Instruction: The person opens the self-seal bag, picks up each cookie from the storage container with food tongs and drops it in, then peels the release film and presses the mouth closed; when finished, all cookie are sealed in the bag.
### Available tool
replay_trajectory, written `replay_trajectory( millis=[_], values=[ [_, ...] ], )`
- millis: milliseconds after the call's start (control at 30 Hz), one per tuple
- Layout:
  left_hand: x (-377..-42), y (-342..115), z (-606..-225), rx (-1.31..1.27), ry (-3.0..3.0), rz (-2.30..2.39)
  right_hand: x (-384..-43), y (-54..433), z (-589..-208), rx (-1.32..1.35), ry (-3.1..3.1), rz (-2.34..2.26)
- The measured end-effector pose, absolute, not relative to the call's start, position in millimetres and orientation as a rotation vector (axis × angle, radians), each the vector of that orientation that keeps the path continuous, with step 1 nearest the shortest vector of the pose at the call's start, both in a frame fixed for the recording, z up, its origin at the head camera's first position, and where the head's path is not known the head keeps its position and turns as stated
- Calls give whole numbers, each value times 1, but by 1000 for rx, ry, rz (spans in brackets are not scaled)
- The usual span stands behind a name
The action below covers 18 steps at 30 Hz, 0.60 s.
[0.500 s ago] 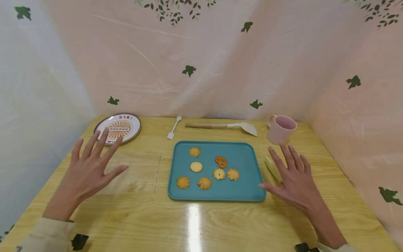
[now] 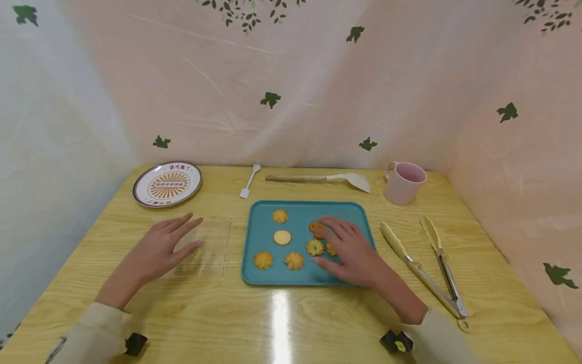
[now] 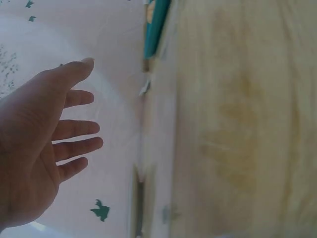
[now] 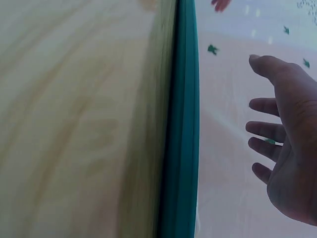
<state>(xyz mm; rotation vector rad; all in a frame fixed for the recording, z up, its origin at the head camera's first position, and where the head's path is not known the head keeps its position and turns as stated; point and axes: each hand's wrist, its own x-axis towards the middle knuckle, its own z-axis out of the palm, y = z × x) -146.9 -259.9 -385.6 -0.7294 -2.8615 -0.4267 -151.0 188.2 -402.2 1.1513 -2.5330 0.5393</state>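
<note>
Right of mid-frame, the pretzel (image 2: 314,231) is partly hidden by the nearer right hand (image 2: 354,254); nothing is held by its loosely spread fingers.

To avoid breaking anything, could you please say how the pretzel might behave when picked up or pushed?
The pretzel looks small, so probably light. Its thin, looped shape may snap if squeezed. Lying flat on the tray, it would likely slide, not roll.
</note>
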Motion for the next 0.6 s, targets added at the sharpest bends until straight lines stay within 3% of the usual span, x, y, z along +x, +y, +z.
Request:
replay_trajectory(
  millis=[600],
  values=[
    [-173,-246,-416,-869,-2814,-541,-168,83,-406,1454,-2596,351]
  ],
)
